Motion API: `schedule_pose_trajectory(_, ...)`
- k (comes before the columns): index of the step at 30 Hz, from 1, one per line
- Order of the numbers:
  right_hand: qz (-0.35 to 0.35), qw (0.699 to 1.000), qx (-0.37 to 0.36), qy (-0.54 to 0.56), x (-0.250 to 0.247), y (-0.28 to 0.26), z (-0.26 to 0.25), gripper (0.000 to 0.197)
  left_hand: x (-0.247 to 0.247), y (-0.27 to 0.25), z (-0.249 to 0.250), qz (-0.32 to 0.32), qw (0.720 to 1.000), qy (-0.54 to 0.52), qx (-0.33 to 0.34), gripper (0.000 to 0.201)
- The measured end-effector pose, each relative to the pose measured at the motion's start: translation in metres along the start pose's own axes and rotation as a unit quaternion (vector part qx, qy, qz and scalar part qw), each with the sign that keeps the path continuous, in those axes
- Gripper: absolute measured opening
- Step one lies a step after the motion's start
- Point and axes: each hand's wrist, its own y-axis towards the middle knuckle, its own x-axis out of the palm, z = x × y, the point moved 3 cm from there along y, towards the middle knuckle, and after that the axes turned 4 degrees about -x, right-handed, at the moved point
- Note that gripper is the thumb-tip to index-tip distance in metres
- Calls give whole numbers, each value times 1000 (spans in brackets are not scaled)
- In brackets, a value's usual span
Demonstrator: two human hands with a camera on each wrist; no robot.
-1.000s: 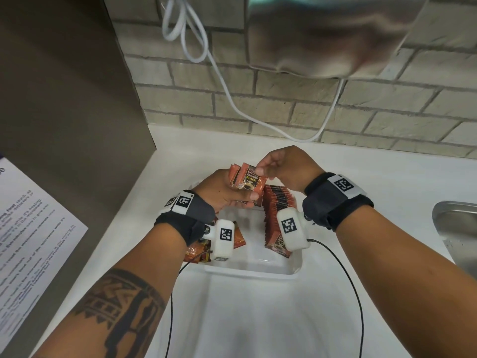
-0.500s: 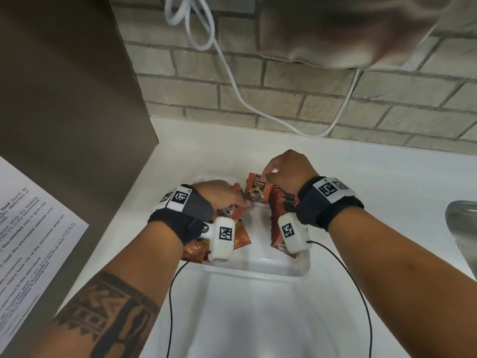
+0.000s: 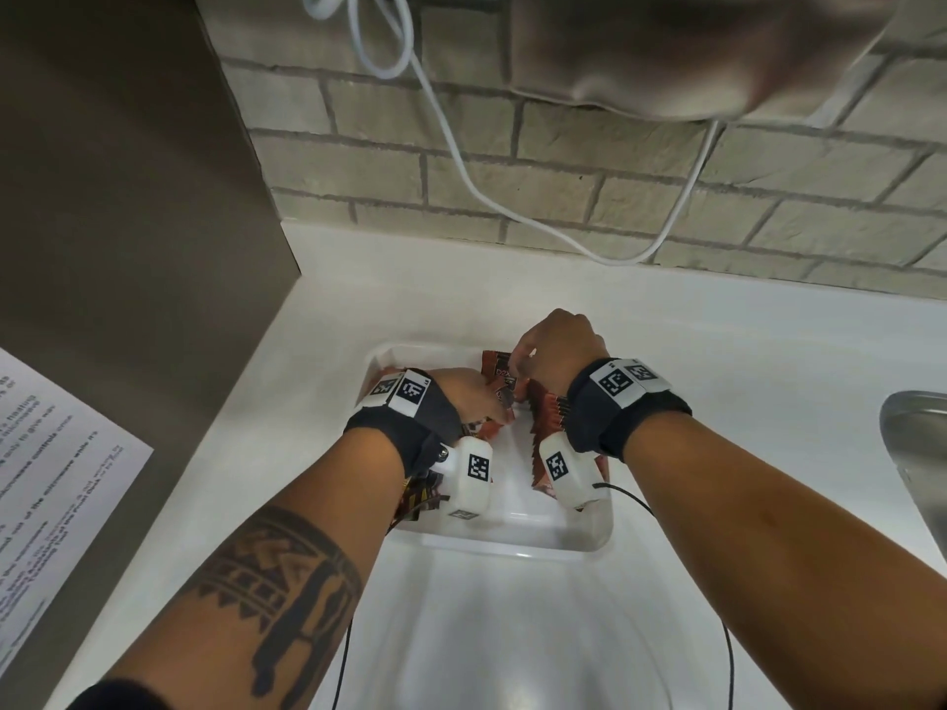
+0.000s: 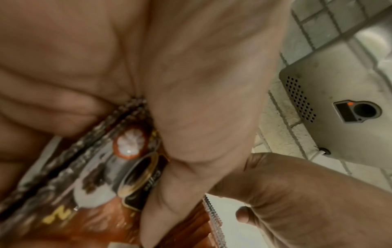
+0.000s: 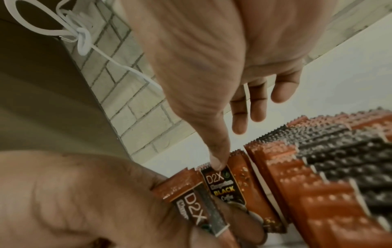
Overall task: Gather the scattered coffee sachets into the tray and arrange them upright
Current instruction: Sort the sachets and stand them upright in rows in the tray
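White tray as landmark, on the pale countertop below the brick wall

At the tray's left near corner: a few loose sachets lying flat or slumped, partly over the rim, not yet stood up. How many is hidden by the forearm

Left half of tray: left hand down inside, fingers curled round a small bundle of sachets; thumb clamps them against the palm in the left wrist view. Bundle looks edge-up, leaning

Tray's middle, toward its far wall: one D2X sachet standing, right hand above it. Thumb tip presses its top edge and a finger seems to sit behind, so a light pinch; the other fingers hang loose and straight

Right half of tray: upright row of sachets packed side by side along the right wall, serrated tops up

Judgement: well advanced. None seen on the counter outside the tray. Left to do: seat the pinched sachet, add the left-hand bundle, stand up the slumped ones at the left near corner
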Motion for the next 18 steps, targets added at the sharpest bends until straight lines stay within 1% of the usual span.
schedule_pose_trajectory(3, -6, 1000, 2, -6, 0, 1, 1, 31, 0, 6, -2, 3, 1000, 11, -2, 42)
schedule_pose_trajectory(6, -14, 1000, -12, -10, -1, 1, 0, 32, 1, 8, -3, 9, 1000, 20, -8, 43)
schedule_pose_trajectory(9, -23, 999, -25, -12, -1, 3, -1, 31, 2, 10, -5, 6, 1000, 7, -10, 38)
schedule_pose_trajectory(13, -9, 999, -30, 6, -3, 4, 1, 32, 5, 13, -9, -6, 998, -59, -10, 40)
schedule_pose_trajectory(16, 6, 999, -37, 24, -6, 2, 3, 32, 5, 9, -10, 1, 998, -62, -4, 38)
schedule_pose_trajectory(18, 17, 998, -46, 34, -9, -1, 4, 32, 4, 7, -9, 1, 996, -86, 1, 37)
